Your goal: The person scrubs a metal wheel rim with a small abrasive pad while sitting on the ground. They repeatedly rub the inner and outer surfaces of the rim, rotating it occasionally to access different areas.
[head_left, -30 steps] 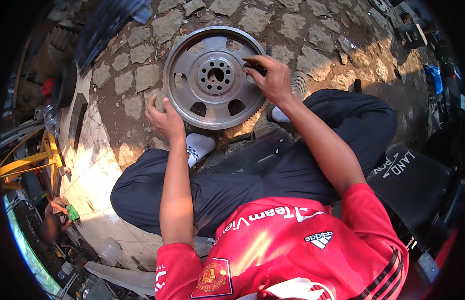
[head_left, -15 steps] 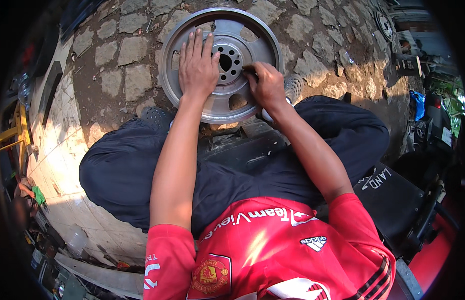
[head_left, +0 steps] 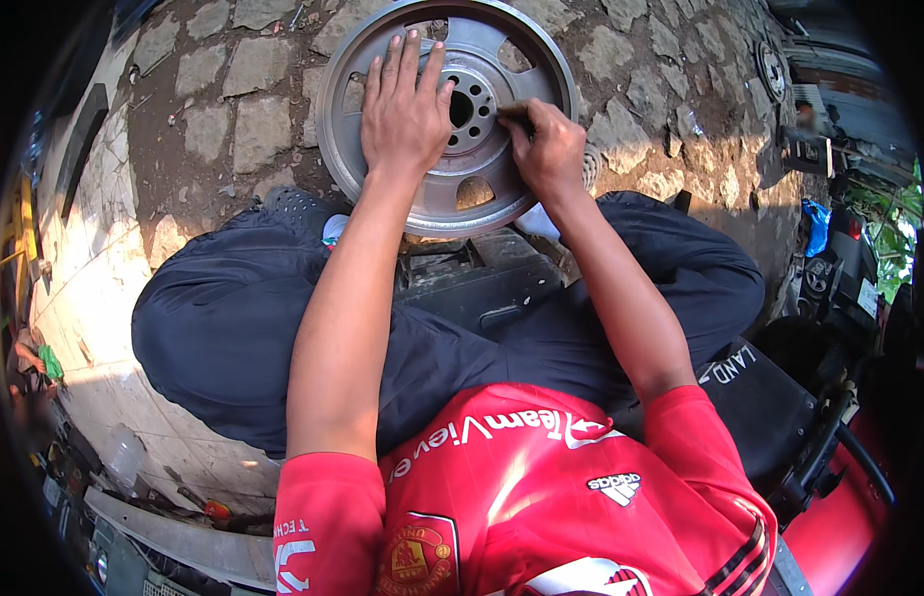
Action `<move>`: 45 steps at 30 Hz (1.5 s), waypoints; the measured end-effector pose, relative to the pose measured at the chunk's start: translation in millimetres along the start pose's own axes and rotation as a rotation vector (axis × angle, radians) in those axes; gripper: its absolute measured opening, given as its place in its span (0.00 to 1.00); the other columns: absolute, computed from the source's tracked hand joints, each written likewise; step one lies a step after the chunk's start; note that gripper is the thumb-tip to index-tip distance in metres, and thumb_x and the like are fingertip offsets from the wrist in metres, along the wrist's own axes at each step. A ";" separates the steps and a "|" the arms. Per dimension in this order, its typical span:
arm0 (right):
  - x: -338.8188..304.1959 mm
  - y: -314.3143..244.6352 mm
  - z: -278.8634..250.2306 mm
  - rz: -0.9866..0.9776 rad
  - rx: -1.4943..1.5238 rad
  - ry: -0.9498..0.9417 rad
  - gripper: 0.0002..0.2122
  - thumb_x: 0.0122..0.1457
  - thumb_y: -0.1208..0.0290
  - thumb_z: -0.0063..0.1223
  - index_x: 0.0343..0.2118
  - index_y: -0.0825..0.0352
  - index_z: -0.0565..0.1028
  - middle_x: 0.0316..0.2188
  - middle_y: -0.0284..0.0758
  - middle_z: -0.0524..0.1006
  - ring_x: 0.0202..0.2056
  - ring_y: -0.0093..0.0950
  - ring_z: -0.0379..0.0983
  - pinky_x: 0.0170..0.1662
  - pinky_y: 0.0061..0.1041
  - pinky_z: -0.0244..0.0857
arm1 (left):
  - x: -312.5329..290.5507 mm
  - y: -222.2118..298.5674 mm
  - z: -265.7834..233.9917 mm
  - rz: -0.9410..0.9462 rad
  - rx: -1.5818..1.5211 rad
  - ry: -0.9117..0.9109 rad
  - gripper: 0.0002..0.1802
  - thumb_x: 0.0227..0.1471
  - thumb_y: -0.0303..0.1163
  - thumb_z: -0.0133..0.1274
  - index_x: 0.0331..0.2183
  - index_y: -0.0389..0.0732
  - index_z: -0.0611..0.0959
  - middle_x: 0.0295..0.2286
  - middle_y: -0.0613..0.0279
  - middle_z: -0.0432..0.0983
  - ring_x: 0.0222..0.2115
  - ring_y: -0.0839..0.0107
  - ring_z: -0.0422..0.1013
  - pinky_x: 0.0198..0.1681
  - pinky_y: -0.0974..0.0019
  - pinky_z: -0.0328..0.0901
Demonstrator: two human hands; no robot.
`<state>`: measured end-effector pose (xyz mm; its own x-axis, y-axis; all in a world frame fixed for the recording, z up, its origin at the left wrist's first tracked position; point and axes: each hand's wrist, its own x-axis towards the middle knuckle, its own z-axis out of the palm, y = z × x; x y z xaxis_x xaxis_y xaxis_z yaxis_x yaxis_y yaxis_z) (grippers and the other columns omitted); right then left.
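A grey metal wheel rim (head_left: 477,38) stands tilted in front of me, between my feet. It has wide openings around a hub with a round centre hole and a ring of smaller holes. My left hand (head_left: 407,124) lies flat on the left part of the rim, its fingers stretched out toward the far edge. On the other side of the hub, my right hand (head_left: 551,149) is closed in a pinch, with its fingertips against the metal beside the bolt holes. Something small and dark seems to be between those fingers, but its kind does not show.
Rough stone paving (head_left: 258,65) lies around the wheel, with pale tiles (head_left: 104,298) to the left. A black box-like object (head_left: 482,288) sits between my legs. Another round wheel-like part (head_left: 771,70) is at the far right, and a blue plastic bag (head_left: 815,226) lies nearer on that side.
The whole view has shifted a little, so the wheel sits higher and further right. My left hand keeps its place on the rim; my right fingertips stay beside the hub holes.
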<state>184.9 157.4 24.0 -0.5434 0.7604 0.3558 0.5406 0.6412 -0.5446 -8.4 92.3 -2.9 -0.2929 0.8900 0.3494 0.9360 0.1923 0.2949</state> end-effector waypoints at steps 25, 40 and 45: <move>-2.8 9.7 -9.3 -0.084 0.005 -0.128 0.06 0.54 0.76 0.71 0.35 0.62 0.86 0.33 0.35 0.87 0.35 0.36 0.85 0.40 0.33 0.78 | 1.7 -0.2 1.6 -0.020 -0.001 0.033 0.29 0.69 0.45 0.48 0.68 0.53 0.74 0.69 0.56 0.65 0.72 0.55 0.58 0.75 0.47 0.51; 12.6 17.6 -11.1 -0.135 -0.009 -0.166 0.06 0.55 0.76 0.68 0.35 0.61 0.85 0.34 0.34 0.86 0.38 0.37 0.83 0.41 0.35 0.78 | 2.4 1.0 0.3 -0.019 0.000 0.032 0.29 0.69 0.44 0.48 0.68 0.52 0.75 0.69 0.54 0.64 0.71 0.55 0.58 0.75 0.47 0.51; 27.0 14.3 -9.2 -0.147 -0.029 -0.116 0.05 0.56 0.76 0.68 0.35 0.61 0.85 0.35 0.34 0.87 0.39 0.37 0.84 0.41 0.36 0.78 | 1.9 2.2 -1.2 -0.023 0.015 0.017 0.29 0.70 0.45 0.48 0.68 0.52 0.75 0.70 0.55 0.64 0.72 0.55 0.58 0.75 0.47 0.51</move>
<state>183.9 188.1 32.8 -0.6871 0.6426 0.3391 0.4675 0.7483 -0.4707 -7.1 93.9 -0.5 -0.3173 0.8781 0.3582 0.9319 0.2188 0.2891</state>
